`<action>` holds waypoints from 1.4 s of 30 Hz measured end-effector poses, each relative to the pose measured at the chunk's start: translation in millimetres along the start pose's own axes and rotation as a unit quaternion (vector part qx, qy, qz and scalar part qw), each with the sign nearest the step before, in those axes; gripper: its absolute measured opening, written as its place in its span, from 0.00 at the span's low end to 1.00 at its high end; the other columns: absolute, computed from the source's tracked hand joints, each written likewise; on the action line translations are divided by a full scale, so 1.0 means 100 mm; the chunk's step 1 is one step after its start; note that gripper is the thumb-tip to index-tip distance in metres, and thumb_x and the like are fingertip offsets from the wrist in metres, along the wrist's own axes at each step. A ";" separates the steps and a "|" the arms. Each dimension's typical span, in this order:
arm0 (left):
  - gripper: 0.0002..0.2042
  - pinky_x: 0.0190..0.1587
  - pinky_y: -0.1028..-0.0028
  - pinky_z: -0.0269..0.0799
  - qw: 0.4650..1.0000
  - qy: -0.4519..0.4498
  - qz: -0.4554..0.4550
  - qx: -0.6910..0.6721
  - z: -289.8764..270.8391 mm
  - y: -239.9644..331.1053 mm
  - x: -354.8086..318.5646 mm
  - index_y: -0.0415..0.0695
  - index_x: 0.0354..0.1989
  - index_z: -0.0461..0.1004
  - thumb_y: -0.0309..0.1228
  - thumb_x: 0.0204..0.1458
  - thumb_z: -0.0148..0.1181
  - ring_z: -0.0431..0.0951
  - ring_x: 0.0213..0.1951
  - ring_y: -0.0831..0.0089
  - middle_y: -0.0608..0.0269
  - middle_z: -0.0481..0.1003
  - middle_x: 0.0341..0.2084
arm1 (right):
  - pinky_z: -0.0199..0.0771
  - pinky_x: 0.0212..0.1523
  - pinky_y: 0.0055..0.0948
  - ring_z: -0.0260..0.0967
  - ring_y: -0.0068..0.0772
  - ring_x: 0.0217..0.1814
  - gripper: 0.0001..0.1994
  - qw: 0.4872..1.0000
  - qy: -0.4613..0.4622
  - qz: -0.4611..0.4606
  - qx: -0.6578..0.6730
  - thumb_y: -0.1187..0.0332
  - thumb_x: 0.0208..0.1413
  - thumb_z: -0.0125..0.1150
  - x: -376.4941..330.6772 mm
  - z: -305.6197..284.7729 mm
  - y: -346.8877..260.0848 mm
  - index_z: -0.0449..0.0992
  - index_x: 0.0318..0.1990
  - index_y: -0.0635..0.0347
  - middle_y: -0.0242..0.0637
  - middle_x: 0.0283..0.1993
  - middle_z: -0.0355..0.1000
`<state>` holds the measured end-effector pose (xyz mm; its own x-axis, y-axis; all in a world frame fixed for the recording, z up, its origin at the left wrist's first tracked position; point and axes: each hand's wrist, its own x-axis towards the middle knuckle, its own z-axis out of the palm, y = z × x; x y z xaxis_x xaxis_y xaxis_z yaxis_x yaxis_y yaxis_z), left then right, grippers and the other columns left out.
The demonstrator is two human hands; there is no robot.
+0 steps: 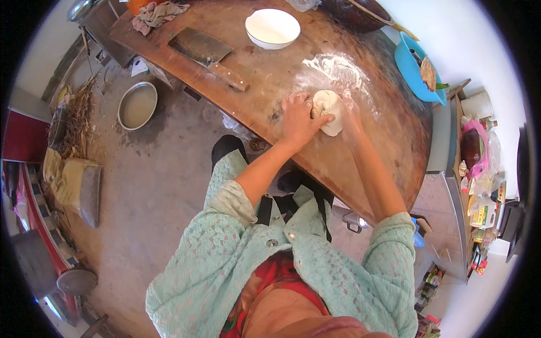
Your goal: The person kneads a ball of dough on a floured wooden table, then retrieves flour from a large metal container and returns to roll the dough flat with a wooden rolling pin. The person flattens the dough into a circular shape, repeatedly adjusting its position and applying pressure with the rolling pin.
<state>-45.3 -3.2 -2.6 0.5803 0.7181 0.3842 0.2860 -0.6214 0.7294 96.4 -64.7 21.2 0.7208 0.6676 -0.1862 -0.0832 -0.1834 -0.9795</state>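
Note:
A pale lump of dough [329, 108] with a creased top lies on the brown wooden table [265, 84]. My left hand [299, 119] grips its left side, fingers curled and thumb pressed across the front of the lump. Against the right side of the dough rests my right hand [352, 115], its fingers bent around the edge and partly hidden. White flour [338, 69] is scattered over the wood just beyond both hands.
A white bowl [273, 29] stands farther back. To the left lies a cleaver [205, 53] with a wooden handle, near a crumpled cloth [156, 16]. At the right edge sits a blue basin [410, 69]. On the floor is a metal basin [138, 106] holding liquid.

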 end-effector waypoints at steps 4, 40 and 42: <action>0.24 0.59 0.59 0.57 0.986 0.049 0.114 -0.113 -0.06 0.02 -0.07 0.45 0.44 0.78 0.42 0.37 0.72 0.68 0.53 0.59 0.60 0.75 0.45 | 0.71 0.38 0.33 0.73 0.32 0.42 0.17 1.000 0.006 0.022 -0.017 0.54 0.66 0.45 -0.20 -0.23 -0.19 0.72 0.42 0.60 0.39 0.43 0.74; 0.25 0.63 0.49 0.49 0.979 0.053 0.192 -0.046 -0.05 0.13 -0.17 0.47 0.45 0.75 0.32 0.32 0.71 0.69 0.53 0.60 0.64 0.73 0.41 | 0.67 0.48 0.38 0.71 0.47 0.46 0.18 0.929 0.100 -0.205 -0.293 0.56 0.66 0.40 -0.57 -0.07 -0.07 0.73 0.45 0.60 0.46 0.42 0.74; 0.25 0.64 0.48 0.46 0.982 0.038 0.179 -0.046 0.02 0.09 -0.17 0.48 0.44 0.74 0.33 0.32 0.71 0.68 0.53 0.59 0.63 0.72 0.41 | 0.65 0.50 0.37 0.71 0.45 0.47 0.17 0.906 0.097 -0.288 -0.293 0.58 0.66 0.40 -0.53 -0.10 0.08 0.73 0.46 0.58 0.44 0.43 0.74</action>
<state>-51.2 -22.2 -3.7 0.5714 0.4830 0.6635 0.0021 -0.8093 0.5873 64.7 -109.0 23.9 0.6408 0.6453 0.4158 0.6844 -0.2348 -0.6903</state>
